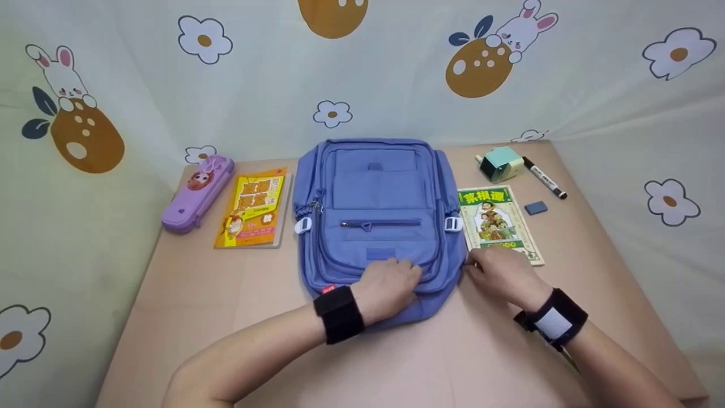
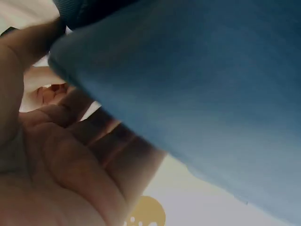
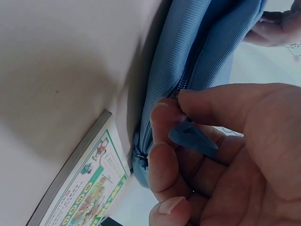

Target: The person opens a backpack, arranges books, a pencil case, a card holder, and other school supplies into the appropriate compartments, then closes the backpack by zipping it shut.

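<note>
A blue backpack (image 1: 376, 190) lies front up on the table, its lower end toward me. My left hand (image 1: 391, 289) holds the fabric at the lower front. In the left wrist view, blue cloth (image 2: 188, 94) covers part of the fingers of that hand (image 2: 70, 165). At the lower right side of the bag, my right hand (image 1: 504, 275) pinches a zipper pull. Up close in the right wrist view, the blue pull tab (image 3: 193, 137) hangs against the curled fingers, with thumb and forefinger on the slider. Zipper teeth (image 3: 195, 61) run away from it between two fabric edges.
Left of the bag lie an orange book (image 1: 252, 209) and a purple pencil case (image 1: 198, 195). To its right are a green-and-white book (image 1: 495, 218), a blue eraser (image 1: 536, 208), a black-and-white marker (image 1: 545, 178) and a mint-and-cream sharpener-like box (image 1: 501, 163). A printed curtain (image 1: 260, 107) surrounds the table.
</note>
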Tool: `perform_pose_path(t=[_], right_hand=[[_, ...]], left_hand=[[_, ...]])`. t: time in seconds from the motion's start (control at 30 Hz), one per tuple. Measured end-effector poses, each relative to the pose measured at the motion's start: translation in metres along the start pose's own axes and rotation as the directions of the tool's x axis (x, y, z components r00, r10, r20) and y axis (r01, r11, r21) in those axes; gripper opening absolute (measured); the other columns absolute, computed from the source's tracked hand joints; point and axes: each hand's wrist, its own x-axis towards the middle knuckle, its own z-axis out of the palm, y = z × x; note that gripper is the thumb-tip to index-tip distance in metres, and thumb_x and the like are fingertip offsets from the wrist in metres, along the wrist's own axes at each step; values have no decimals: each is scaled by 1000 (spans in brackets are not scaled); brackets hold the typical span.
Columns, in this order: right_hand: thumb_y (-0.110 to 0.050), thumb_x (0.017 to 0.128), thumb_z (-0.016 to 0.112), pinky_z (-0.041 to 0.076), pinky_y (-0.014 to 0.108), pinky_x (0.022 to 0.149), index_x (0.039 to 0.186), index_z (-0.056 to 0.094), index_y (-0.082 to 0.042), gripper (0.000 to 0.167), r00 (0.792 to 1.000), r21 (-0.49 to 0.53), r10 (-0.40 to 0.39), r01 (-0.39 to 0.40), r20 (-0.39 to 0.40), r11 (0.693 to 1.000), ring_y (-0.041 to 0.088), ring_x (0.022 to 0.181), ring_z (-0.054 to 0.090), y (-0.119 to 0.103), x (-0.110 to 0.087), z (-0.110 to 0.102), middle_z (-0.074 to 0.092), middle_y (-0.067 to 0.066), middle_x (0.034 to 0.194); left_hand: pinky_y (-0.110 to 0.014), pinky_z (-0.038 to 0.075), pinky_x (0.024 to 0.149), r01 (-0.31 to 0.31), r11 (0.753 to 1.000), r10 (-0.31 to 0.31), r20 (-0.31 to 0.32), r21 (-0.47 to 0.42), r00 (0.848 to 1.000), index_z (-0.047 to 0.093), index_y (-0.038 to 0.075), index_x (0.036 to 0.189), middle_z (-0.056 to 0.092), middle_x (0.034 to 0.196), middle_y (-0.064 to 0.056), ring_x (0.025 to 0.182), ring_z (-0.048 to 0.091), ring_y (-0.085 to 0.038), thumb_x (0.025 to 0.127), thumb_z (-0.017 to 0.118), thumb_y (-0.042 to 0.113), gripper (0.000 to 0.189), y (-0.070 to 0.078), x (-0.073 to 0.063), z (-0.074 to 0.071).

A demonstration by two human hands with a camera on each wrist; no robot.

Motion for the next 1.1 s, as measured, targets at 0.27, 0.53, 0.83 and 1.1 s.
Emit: perform_pose_path(t=[0.27, 0.53, 0.83, 1.1], right_hand=[[-17, 93, 71, 52, 44, 60, 86, 71, -13, 8, 999, 5, 31, -31, 20, 999, 24, 67, 65, 2, -4, 1, 67, 2, 75], [-17, 93, 72, 51, 43, 59, 81, 70, -15, 12, 1000, 0, 18, -18, 5, 1000, 21, 65, 61, -1, -8, 2, 63, -1, 71], [-14, 93, 72, 49, 41, 58, 76, 65, -17, 18, 996, -31, -82, 81, -23, 996, 21, 66, 61, -22, -15, -4, 60, -3, 69], [-15, 93, 72, 49, 39, 58, 80, 64, -19, 16, 993, -36, -118, 117, -30, 993, 21, 68, 62, -38, -17, -4, 62, -2, 72]], left_hand=[[-40, 58, 69, 92, 958, -60, 123, -273, 991, 59, 13, 87, 61, 74, 0, 73, 66, -22, 106, 49, 19, 22, -20, 8, -4], [-40, 56, 78, 146, 909, -77, 187, -391, 979, 61, 11, 95, 60, 80, 0, 80, 63, -21, 108, 48, 19, 20, -30, 13, -7], [-42, 54, 81, 150, 893, -72, 193, -425, 979, 62, 11, 93, 58, 80, 1, 84, 63, -21, 107, 50, 19, 20, -33, 14, -7], [-41, 54, 81, 154, 889, -75, 195, -432, 978, 62, 11, 94, 59, 80, 2, 83, 63, -21, 107, 51, 20, 20, -34, 14, -8]])
